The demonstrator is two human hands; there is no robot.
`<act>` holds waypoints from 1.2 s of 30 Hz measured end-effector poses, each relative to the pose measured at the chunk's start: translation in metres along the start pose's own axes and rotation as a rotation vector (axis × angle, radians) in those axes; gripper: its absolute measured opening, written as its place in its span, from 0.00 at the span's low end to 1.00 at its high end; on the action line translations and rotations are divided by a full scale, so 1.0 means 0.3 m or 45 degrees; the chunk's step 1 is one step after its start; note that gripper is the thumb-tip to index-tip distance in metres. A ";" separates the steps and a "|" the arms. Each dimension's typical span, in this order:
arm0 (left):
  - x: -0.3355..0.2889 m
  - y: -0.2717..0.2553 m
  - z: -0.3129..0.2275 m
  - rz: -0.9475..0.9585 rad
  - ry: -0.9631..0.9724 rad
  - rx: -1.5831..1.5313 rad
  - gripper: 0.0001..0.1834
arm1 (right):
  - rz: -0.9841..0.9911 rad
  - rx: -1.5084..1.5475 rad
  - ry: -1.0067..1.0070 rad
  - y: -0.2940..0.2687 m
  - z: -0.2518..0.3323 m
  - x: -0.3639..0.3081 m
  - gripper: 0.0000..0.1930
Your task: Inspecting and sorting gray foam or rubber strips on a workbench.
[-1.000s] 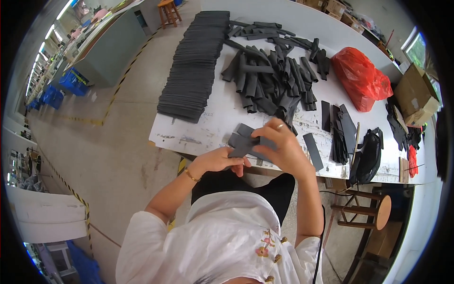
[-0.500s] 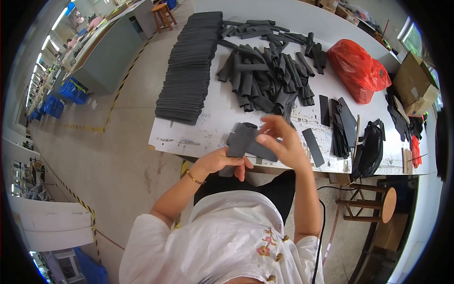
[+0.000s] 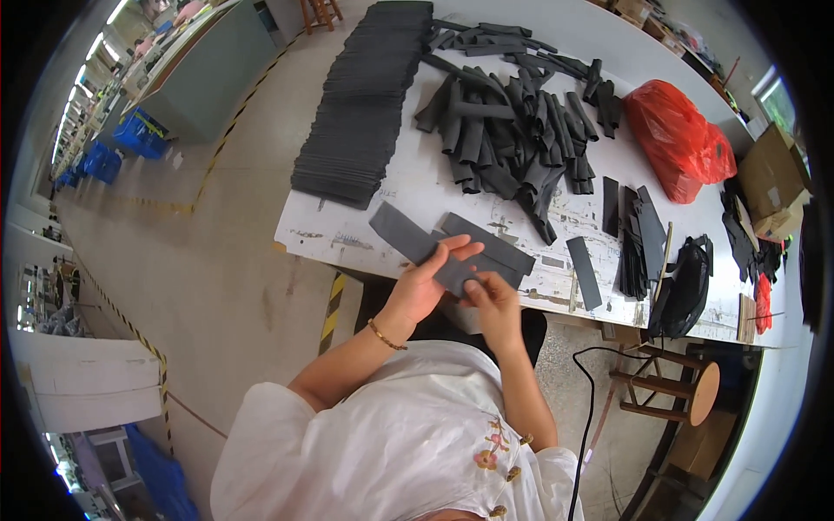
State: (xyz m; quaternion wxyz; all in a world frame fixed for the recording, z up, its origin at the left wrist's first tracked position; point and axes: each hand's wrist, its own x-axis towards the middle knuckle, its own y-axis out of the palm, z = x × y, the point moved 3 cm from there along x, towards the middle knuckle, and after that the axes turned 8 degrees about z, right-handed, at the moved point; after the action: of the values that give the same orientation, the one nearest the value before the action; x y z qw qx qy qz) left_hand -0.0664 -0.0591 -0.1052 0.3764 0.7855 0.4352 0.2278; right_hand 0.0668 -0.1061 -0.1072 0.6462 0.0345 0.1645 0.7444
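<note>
Both my hands are at the table's near edge around a flat dark grey fabric strip (image 3: pixel 398 231) that slants down to the right. My left hand (image 3: pixel 421 285) lies across the strip's middle, its fingers stretched out and apart, hiding part of it. At the strip's lower end my right hand (image 3: pixel 493 308) is closed, pinching it between thumb and fingers. Just beyond my hands, flat dark grey pieces (image 3: pixel 499 250) lie overlapping on the table. Another single strip (image 3: pixel 584 273) rests to the right of them.
A long, tight row of stacked dark pieces (image 3: pixel 360 108) runs along the white table's (image 3: pixel 326 233) left side. Curled dark pieces (image 3: pixel 486 130) are heaped in the middle. A red plastic bag (image 3: pixel 678 139), more strips (image 3: pixel 638 243) and a black bag (image 3: pixel 682 291) are on the right, above a wooden stool (image 3: pixel 673 382).
My right hand has come down from above the pieces and now pinches the strip's lower end. My left hand has turned and spread its fingers, and the strip now slants the other way.
</note>
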 end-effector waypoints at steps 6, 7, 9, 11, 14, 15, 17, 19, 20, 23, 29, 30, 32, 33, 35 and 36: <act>0.085 -0.126 -0.120 -0.436 0.075 0.502 0.13 | -0.260 -0.344 0.096 -0.324 0.066 0.005 0.08; 0.111 -0.137 -0.138 -0.455 0.080 0.492 0.13 | -0.273 -0.360 0.119 -0.349 0.082 0.017 0.08; 0.177 -0.133 -0.154 -0.320 0.012 0.741 0.13 | -0.355 -0.425 0.126 -0.368 0.115 0.049 0.09; 0.223 -0.181 -0.148 -0.301 0.009 0.938 0.13 | -0.364 -0.481 0.132 -0.381 0.123 0.076 0.10; 0.246 -0.226 -0.140 -0.308 -0.057 1.307 0.15 | -0.406 -0.563 0.150 -0.388 0.119 0.108 0.12; 0.247 -0.231 -0.142 -0.320 -0.073 1.465 0.14 | -0.428 -0.647 0.175 -0.397 0.111 0.115 0.12; 0.247 -0.241 -0.141 -0.337 -0.097 1.618 0.14 | -0.444 -0.732 0.209 -0.415 0.096 0.121 0.13; 0.252 -0.242 -0.142 -0.297 -0.107 1.708 0.12 | -0.452 -0.798 0.202 -0.432 0.087 0.126 0.14; 0.257 -0.248 -0.143 -0.301 -0.111 1.705 0.12 | -0.449 -0.799 0.208 -0.436 0.077 0.130 0.14; 0.277 -0.270 -0.153 -0.382 -0.061 1.670 0.13 | -0.408 -0.831 0.186 -0.437 0.064 0.143 0.13; 0.309 -0.244 -0.156 -0.165 -0.088 1.859 0.17 | -0.370 -0.901 0.161 -0.445 0.059 0.154 0.11; 0.308 -0.220 -0.158 -0.070 -0.089 1.947 0.18 | -0.369 -0.983 0.144 -0.444 0.060 0.153 0.11; 0.312 -0.195 -0.155 0.042 -0.092 2.030 0.19 | -0.382 -1.065 0.132 -0.449 0.062 0.143 0.12; 0.308 -0.197 -0.157 0.107 -0.117 2.109 0.19 | -0.451 -1.093 0.156 -0.413 0.085 0.140 0.12; 0.316 -0.193 -0.157 0.188 -0.139 2.181 0.19 | -0.534 -1.124 0.182 -0.384 0.111 0.128 0.12; 0.326 -0.193 -0.157 0.229 -0.184 2.225 0.18 | -0.538 -1.097 0.224 -0.380 0.113 0.123 0.12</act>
State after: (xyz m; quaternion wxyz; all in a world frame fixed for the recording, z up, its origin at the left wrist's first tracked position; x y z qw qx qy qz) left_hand -0.0777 0.0625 -0.1192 -0.3519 0.8362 0.3654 -0.2082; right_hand 0.1781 -0.0507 -0.1141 0.7223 -0.3332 -0.1012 0.5975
